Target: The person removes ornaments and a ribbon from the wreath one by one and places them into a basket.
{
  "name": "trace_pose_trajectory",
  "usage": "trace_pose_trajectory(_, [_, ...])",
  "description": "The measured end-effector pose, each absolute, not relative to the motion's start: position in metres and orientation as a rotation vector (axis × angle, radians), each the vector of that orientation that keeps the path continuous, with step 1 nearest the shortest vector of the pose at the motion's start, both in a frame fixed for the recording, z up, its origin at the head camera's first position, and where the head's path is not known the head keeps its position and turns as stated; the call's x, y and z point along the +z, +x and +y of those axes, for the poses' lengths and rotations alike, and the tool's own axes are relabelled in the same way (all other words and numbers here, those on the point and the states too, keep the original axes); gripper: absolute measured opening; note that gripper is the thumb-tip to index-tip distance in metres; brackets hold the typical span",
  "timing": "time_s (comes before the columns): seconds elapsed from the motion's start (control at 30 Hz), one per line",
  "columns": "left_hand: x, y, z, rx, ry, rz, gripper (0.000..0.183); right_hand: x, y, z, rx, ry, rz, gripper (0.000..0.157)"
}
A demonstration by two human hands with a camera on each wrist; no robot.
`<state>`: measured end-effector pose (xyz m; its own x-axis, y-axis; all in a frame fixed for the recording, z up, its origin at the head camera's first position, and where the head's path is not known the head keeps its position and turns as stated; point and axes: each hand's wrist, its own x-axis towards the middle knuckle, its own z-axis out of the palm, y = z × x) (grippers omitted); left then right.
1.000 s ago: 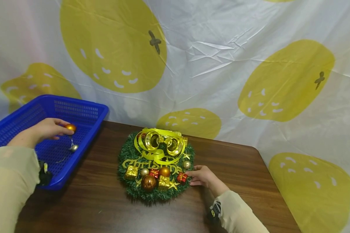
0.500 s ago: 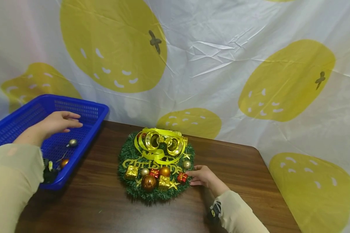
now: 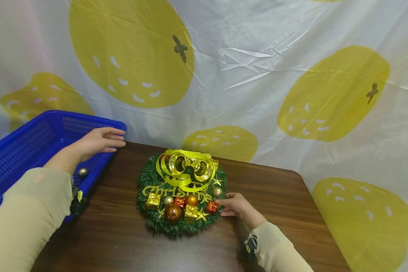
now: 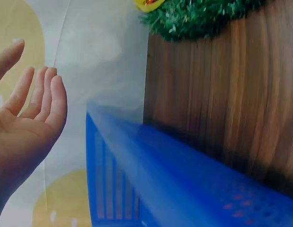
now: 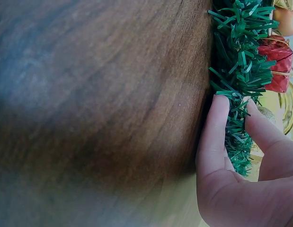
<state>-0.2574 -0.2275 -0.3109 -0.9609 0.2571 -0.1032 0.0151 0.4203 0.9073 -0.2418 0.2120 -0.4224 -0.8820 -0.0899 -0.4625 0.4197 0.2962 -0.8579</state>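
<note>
the bench (image 3: pixel 265 196) carries a blue basket (image 3: pixel 27 139) at left of frame and a wreath (image 3: pixel 181 190) at centre. the left hand (image 3: pixel 96 141), fingers straight and empty, has left the basket after dropping an orange bauble there. the right hand (image 3: pixel 236 206) still pinches the wreath's edge, so another ornament seems next.

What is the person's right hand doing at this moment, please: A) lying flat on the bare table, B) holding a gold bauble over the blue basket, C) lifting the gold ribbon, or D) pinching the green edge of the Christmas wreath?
D: the right hand has its fingers pinching the tinsel rim of the round green Christmas wreath on the brown wooden table.
</note>
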Motion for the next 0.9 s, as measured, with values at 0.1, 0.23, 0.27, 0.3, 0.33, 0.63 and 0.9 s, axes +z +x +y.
trace_pose_trajectory(0.1, [-0.314, -0.259, -0.218, 1.568, 0.266, 2.435, 0.064, -0.422, -0.241, 0.212, -1.614, 0.302, 2.146, 0.073])
trace_pose_trajectory(0.23, [-0.319, -0.260, -0.206, 1.623, 0.311, 2.371, 0.063, -0.422, -0.241, 0.212, -1.622, 0.299, 2.144, 0.073])
trace_pose_trajectory(0.27, [-0.320, -0.259, -0.203, 1.638, 0.317, 2.353, 0.063, -0.422, -0.240, 0.212, -1.621, 0.294, 2.145, 0.073])
trace_pose_trajectory(0.3, [-0.321, -0.258, -0.200, 1.650, 0.323, 2.336, 0.063, -0.422, -0.240, 0.211, -1.622, 0.291, 2.145, 0.073])
trace_pose_trajectory(0.33, [-0.323, -0.257, -0.197, 1.665, 0.329, 2.320, 0.062, -0.422, -0.240, 0.211, -1.624, 0.289, 2.144, 0.073])
trace_pose_trajectory(0.63, [-0.335, -0.254, -0.174, 1.726, 0.384, 2.229, 0.059, -0.422, -0.240, 0.210, -1.626, 0.297, 2.146, 0.072])
trace_pose_trajectory(0.9, [-0.347, -0.252, -0.158, 1.733, 0.448, 2.180, 0.059, -0.422, -0.241, 0.210, -1.623, 0.298, 2.145, 0.073])
